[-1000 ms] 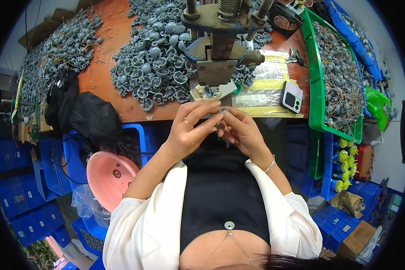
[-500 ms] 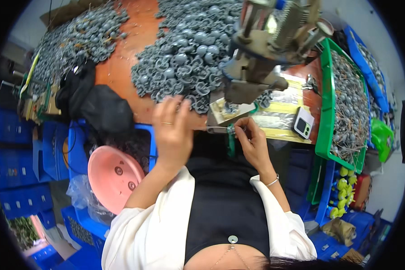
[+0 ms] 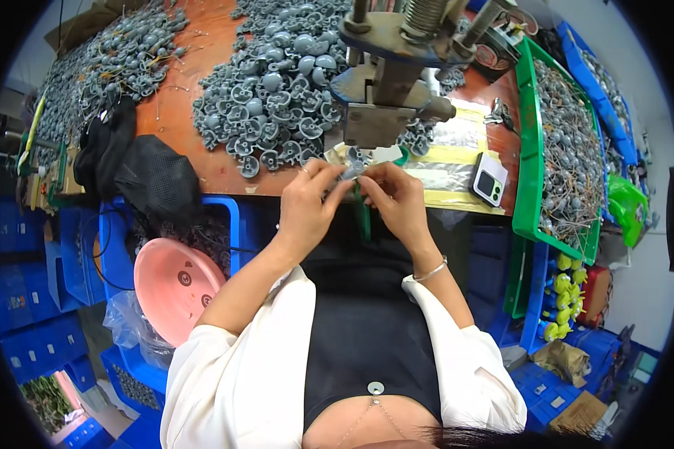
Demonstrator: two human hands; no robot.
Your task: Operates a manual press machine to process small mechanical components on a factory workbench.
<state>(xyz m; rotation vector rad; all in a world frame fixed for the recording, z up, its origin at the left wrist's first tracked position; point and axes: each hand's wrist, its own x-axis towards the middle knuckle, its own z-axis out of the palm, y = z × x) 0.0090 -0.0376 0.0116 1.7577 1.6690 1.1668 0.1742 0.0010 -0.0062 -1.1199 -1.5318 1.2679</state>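
Both hands meet at the near edge of the orange table, just below the metal head of a bench press (image 3: 382,112). My left hand (image 3: 309,208) is closed in a pinch on a small grey plastic part (image 3: 350,173). Close against it, the fingertips of my right hand (image 3: 398,200) are pressed together; whatever they grip is too small and covered to make out. Past the fingers, a pale block (image 3: 386,155) and a green ring-like piece (image 3: 402,156) lie partly hidden under the press. A heap of grey cup-shaped plastic parts (image 3: 273,97) spreads beyond my left hand.
More grey parts with wires (image 3: 120,67) are piled at the far left, behind a black bag (image 3: 153,176). A white phone (image 3: 490,179) lies on the right. Beyond it stands a green tray (image 3: 528,142) of wired grey pieces. A pink basin (image 3: 174,292) sits at lower left.
My left hand has come rightward to meet my right hand, which has risen slightly toward the press. The thin strand stretched between them earlier no longer shows. The whole view has shifted slightly.
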